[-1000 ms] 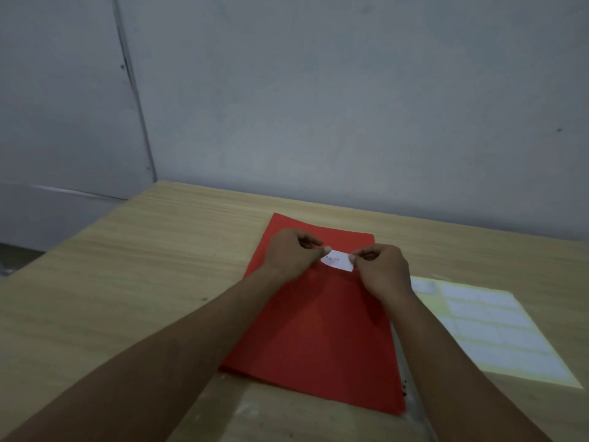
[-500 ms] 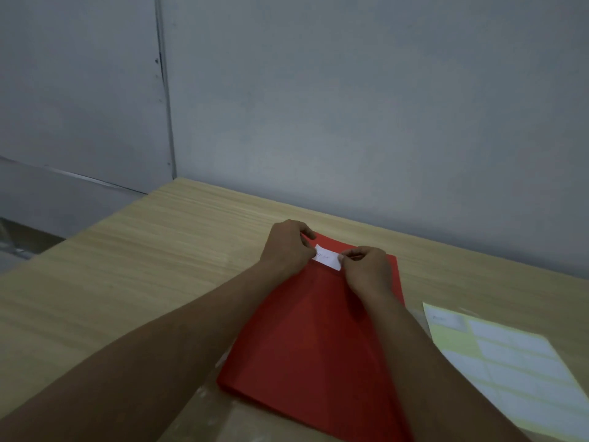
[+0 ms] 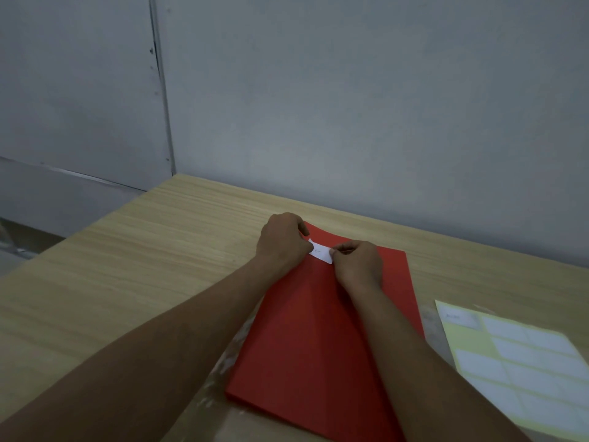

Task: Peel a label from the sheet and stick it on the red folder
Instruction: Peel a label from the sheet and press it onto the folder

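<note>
label (image 3: 321, 252) spans between hands, long axis left-right | left hand (image 3: 282, 240) and right hand (image 3: 358, 262) fingers pinch its ends | over red folder (image 3: 318, 339) far edge (contact unclear)

Left hand (image 3: 282, 239) and right hand (image 3: 358, 261) pinch opposite ends of white label (image 3: 321, 252), low over red folder (image 3: 322, 330)'s far end. Label sheet (image 3: 522, 368) lies right of fingers on tabletop (image 3: 127, 266).

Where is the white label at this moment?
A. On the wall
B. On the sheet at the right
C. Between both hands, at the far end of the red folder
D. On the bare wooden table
C: the white label lies on the red folder near its far edge, with the left hand and the right hand at its two ends.
</note>
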